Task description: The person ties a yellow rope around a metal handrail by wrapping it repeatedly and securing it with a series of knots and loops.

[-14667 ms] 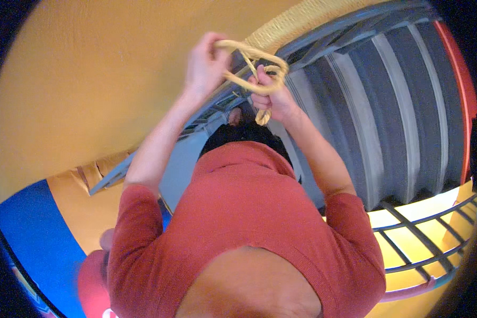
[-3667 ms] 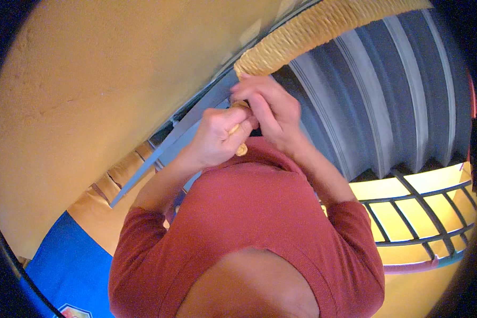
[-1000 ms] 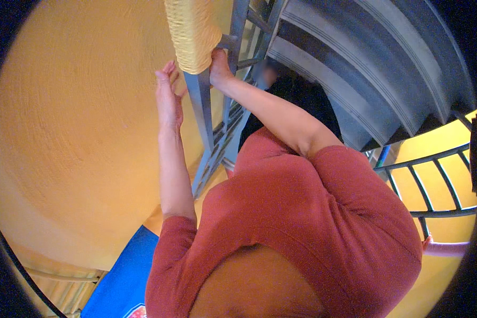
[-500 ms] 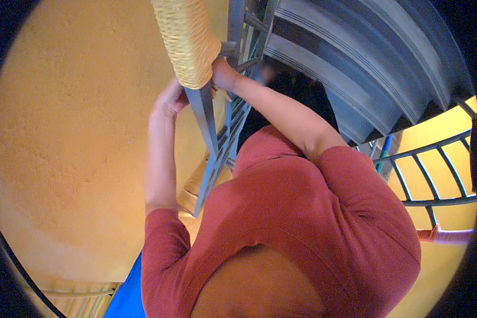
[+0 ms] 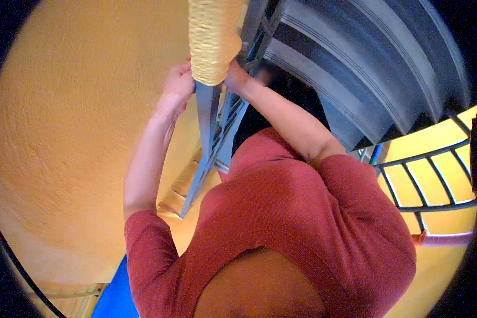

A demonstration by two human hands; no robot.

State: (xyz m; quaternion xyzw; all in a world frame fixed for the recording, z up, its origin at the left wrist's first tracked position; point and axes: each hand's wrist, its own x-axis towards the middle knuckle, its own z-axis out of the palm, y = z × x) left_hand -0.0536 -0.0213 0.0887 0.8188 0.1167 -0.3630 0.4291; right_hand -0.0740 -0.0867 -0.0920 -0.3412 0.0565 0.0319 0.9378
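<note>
A grey metal handrail [image 5: 205, 108] runs away from me, its upper stretch wound in tight rows of yellow cord [image 5: 213, 45]. My left hand [image 5: 179, 82] is at the left side of the rail, by the last turns of the winding. Its fingers are curled closed; what they pinch, if anything, is too small to make out. On the other side, my right hand [image 5: 236, 78] reaches in close against the wrapped part. The rail and the cord hide its fingers.
Grey curved stairs [image 5: 350, 69] descend at the upper right. A person in dark clothes [image 5: 283, 103] is below, beyond the rail. A yellow wall [image 5: 79, 148] lies close on the left. Dark railing bars [image 5: 429, 175] stand at the right, with a pink-wrapped rail [image 5: 445, 239] under them.
My left hand has come out from under the rail to its left side and its fingers have curled. The wrapped rail and my right hand appear shifted slightly right in view.
</note>
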